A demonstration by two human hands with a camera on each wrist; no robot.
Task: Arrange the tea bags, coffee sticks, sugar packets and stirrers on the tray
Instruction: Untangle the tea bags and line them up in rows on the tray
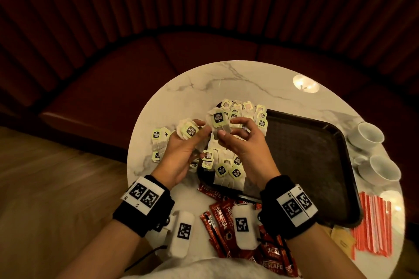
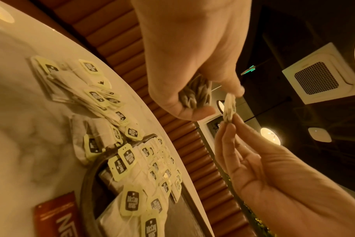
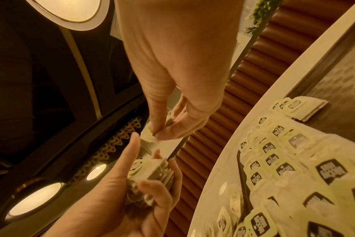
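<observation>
1. The left hand [image 1: 181, 152] is raised above the tray's [image 1: 313, 165] left edge, its fingers curled round a small stack of tea bags [image 1: 188, 130].
2. The right hand [image 1: 240, 145] is level with it, just right of it over the tray, pinching a single tea bag [image 1: 217, 120] between thumb and fingertips; its other fingers are loosely curled.
3. More tea bags lie in overlapping rows along the tray's left side [image 1: 226, 165] and at its far left corner [image 1: 247, 113]; a few loose tea bags [image 1: 158, 140] lie on the marble table [image 1: 204, 84] just left of the tray.
4. The rest of the tray is bare.
5. Red coffee sticks [image 1: 221, 217] lie heaped on the table at the tray's near edge, partly hidden by both wrists.
6. Orange-striped stirrers [image 1: 371, 224] lie side by side off the tray's near right corner, with yellow sugar packets [image 1: 342, 240] beside them.
7. Two white cups [image 1: 374, 152] stand beyond the tray's right edge.
8. A red padded bench [image 1: 204, 52] curves behind the table.
</observation>
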